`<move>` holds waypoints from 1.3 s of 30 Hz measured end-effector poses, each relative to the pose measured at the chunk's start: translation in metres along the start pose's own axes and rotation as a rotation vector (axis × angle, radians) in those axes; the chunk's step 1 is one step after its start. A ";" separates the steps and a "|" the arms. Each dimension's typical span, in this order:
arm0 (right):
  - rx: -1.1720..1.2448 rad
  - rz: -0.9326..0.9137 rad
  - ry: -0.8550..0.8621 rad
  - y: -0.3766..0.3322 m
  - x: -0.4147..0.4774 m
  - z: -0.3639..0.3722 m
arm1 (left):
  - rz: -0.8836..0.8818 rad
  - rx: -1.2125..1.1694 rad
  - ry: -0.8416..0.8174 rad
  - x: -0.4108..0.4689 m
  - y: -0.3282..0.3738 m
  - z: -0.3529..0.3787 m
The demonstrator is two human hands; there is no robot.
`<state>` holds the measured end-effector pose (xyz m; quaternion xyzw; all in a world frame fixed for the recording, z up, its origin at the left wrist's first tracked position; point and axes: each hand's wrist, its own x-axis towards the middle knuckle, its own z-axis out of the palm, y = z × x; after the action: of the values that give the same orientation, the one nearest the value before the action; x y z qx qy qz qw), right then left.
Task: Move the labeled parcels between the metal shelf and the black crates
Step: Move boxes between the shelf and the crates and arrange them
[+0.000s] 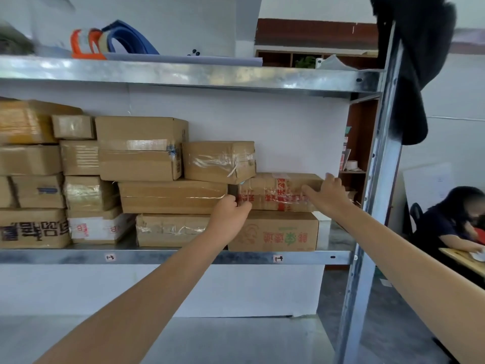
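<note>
We took the parcel at both ends, probably to keep it level as it slid. Our left hand curled its fingers round the left end, and our right hand hooked over the right end. The parcel, bound in red-printed tape, lay on a printed box near the right end of the shelf, by its front edge. Stacked boxes filled the shelf leftward. No crates were in sight.
</note>
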<state>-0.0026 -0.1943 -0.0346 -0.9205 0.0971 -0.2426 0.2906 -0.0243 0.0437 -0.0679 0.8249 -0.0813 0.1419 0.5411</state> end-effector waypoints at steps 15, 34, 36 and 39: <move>0.449 -0.146 -0.249 -0.133 0.000 0.025 | 0.082 0.029 0.303 0.007 0.012 -0.058; 0.981 -0.078 -0.286 -0.112 -0.031 0.006 | 0.118 -0.498 0.185 -0.007 0.033 -0.048; 1.047 -0.082 -0.293 -0.103 -0.039 0.004 | 0.121 -0.539 0.204 -0.012 0.035 -0.041; 1.108 -0.082 -0.279 -0.089 -0.052 0.002 | 0.134 -0.572 0.235 -0.023 0.037 -0.029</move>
<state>-0.0430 -0.1050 -0.0044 -0.6572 -0.1197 -0.1448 0.7299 -0.0606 0.0553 -0.0320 0.6100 -0.1090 0.2429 0.7463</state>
